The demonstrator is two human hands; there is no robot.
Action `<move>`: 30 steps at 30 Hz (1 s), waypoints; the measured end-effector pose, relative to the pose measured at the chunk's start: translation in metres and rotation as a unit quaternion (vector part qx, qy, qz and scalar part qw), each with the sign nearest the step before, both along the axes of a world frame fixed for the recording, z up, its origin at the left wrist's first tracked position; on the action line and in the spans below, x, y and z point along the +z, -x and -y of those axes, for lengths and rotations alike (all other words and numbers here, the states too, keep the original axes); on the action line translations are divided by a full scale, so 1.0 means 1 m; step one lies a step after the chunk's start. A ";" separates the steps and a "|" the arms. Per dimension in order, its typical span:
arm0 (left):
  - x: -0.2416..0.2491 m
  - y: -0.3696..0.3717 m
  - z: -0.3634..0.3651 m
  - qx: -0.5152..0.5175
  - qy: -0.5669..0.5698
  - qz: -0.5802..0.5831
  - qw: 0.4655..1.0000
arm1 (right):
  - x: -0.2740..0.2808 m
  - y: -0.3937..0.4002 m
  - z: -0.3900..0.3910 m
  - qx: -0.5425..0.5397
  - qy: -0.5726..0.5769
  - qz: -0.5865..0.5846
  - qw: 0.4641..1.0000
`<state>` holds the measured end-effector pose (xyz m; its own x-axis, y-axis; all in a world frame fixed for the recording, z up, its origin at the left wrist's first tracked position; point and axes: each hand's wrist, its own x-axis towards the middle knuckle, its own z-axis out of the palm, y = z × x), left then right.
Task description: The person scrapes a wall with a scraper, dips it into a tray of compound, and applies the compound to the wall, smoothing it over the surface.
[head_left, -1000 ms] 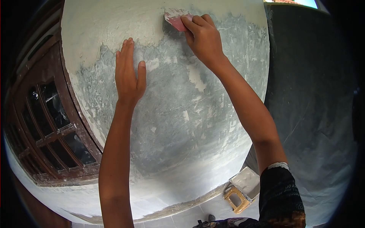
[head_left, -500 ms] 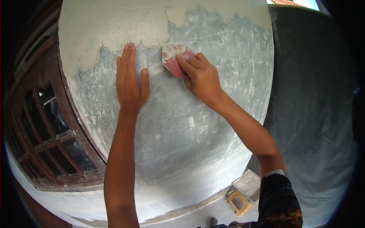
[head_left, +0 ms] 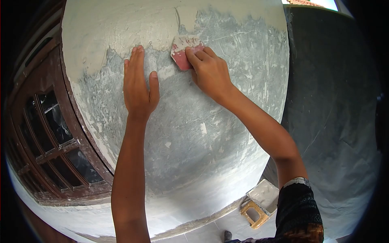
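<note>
My right hand (head_left: 210, 75) grips a red putty scraper (head_left: 181, 59), its upper part coated with cream putty. The scraper lies against the wall (head_left: 182, 133), at the border between a cream coat (head_left: 129, 24) above and the rough grey surface below. My left hand (head_left: 139, 85) rests flat on the wall to the left, fingers pointing up and thumb apart, with fingertips at the edge of the cream coat. It holds nothing.
A brown wooden window frame with glass panes (head_left: 56, 117) stands at the left. Low at the right, a putty-smeared tray (head_left: 264, 194) sits on a yellow stool (head_left: 254, 214) on the tiled floor. A dark sheet (head_left: 332, 101) hangs to the right.
My right hand has moved the scraper upward and slightly left along the wall, over the lower edge of the cream coat. The left hand stays in place.
</note>
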<state>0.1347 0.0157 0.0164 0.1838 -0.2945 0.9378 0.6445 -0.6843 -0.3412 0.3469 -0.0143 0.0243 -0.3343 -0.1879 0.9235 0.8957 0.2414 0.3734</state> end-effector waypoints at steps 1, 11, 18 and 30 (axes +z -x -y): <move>0.000 0.000 0.000 -0.001 0.001 -0.002 1.000 | -0.010 0.003 0.009 0.034 0.036 0.007 0.999; 0.000 0.000 -0.002 0.019 -0.004 -0.002 1.000 | 0.083 -0.010 -0.009 -0.022 -0.063 -0.015 0.998; -0.002 0.000 -0.001 0.008 0.001 -0.006 1.000 | -0.003 0.007 0.005 0.008 0.005 0.017 1.000; -0.001 0.001 -0.003 0.007 0.005 -0.001 1.000 | 0.046 0.001 -0.017 -0.059 -0.034 0.013 0.998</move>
